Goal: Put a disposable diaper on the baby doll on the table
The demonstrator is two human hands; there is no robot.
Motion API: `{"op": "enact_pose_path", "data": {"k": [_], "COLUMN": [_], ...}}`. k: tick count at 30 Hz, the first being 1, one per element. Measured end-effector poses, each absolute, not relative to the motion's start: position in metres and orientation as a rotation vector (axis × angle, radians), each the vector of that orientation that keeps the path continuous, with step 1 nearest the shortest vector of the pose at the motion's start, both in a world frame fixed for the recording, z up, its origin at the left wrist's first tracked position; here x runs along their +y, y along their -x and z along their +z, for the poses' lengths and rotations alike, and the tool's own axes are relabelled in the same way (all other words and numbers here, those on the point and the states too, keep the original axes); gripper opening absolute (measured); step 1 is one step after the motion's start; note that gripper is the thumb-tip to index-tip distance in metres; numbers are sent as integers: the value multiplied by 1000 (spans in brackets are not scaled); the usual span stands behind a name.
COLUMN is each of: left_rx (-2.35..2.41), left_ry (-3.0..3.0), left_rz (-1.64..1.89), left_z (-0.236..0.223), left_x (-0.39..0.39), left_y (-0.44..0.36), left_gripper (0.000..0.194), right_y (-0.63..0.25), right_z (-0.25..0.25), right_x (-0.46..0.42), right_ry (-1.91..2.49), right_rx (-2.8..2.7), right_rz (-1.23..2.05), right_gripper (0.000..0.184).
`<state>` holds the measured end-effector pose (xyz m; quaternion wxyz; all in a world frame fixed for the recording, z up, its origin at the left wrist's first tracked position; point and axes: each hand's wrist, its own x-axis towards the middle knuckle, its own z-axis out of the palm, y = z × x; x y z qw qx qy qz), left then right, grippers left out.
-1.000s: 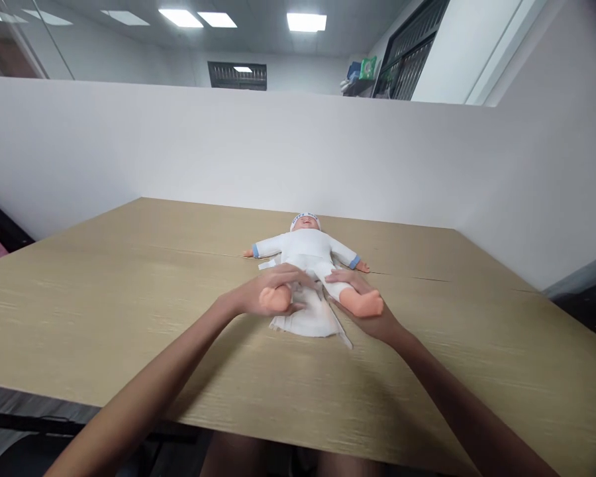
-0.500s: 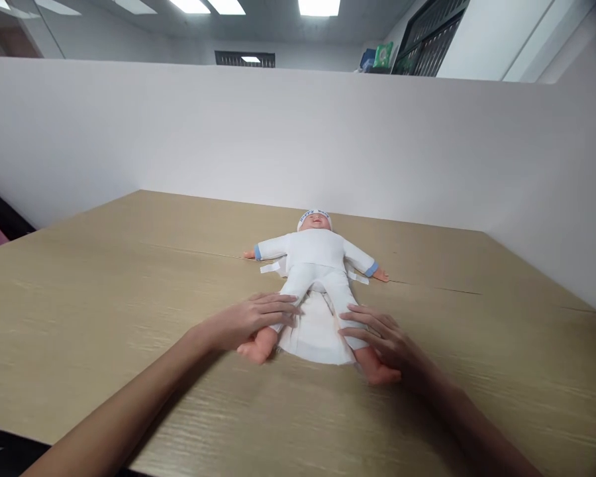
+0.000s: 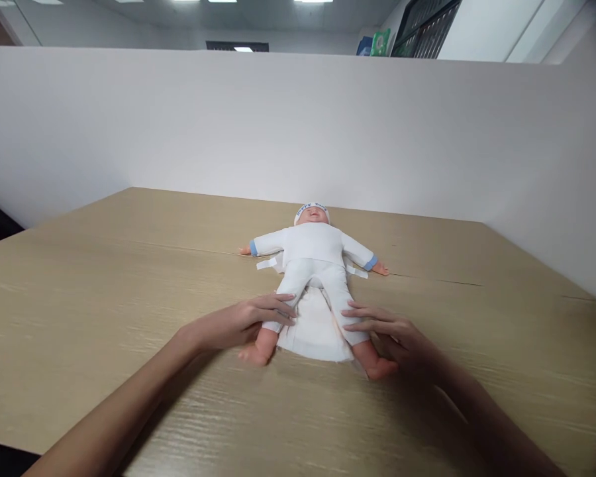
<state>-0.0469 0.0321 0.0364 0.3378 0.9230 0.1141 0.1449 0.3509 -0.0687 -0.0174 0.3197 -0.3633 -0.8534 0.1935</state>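
A baby doll (image 3: 314, 255) in a white suit and cap lies on its back on the wooden table (image 3: 104, 285), head away from me. An open white diaper (image 3: 314, 329) is spread under its hips and legs. My left hand (image 3: 243, 319) lies over the doll's left-side leg, fingers stretched toward the diaper. My right hand (image 3: 397, 334) rests on the other leg, fingers spread flat. Neither hand is wrapped round anything.
White partition walls (image 3: 278, 132) stand behind and to the right of the table. A seam (image 3: 179, 248) runs across the tabletop behind the doll. The near table edge is at lower left.
The doll's legs were raised in my hands one second ago; now they lie flat on the diaper. My hands went from gripping the legs to resting on them.
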Motion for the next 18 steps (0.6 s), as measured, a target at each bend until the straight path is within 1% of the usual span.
{"op": "enact_pose_path", "data": {"k": [2, 4, 5, 6, 7, 8, 9, 14, 16, 18], "left_rx": [345, 426, 481, 542, 604, 660, 707, 848, 858, 857], "left_ry": [-2386, -2414, -2440, -2471, -2506, -2544, -2581, -2715, -2704, -2644], "left_rz": [407, 436, 445, 454, 463, 473, 481, 473, 501, 553], "left_z": [40, 41, 40, 38, 36, 32, 29, 16, 17, 23], "left_x": [26, 17, 12, 6, 1, -3, -7, -14, -12, -10], "left_y": [45, 40, 37, 33, 28, 24, 19, 5, 5, 7], "left_gripper": [51, 35, 29, 35, 46, 53, 54, 27, 15, 6], "right_y": [-346, -336, -330, -322, -314, -306, -298, -275, -274, -276], "right_z": [-11, -7, -6, -7, -8, -11, -14, -31, -32, -27], "right_x": [-74, -82, -87, -92, -96, -100, -104, -107, -103, -97], "right_ry": [1014, 1085, 1126, 1169, 1216, 1259, 1299, 1422, 1433, 1443], "right_rx": [-2250, -2267, -2276, -2284, -2288, -2284, -2276, -2180, -2151, -2129], "right_rz": [481, 384, 316, 245, 172, 99, 30, -178, -204, -186], "right_gripper": [38, 35, 40, 50, 60, 68, 71, 62, 60, 51]}}
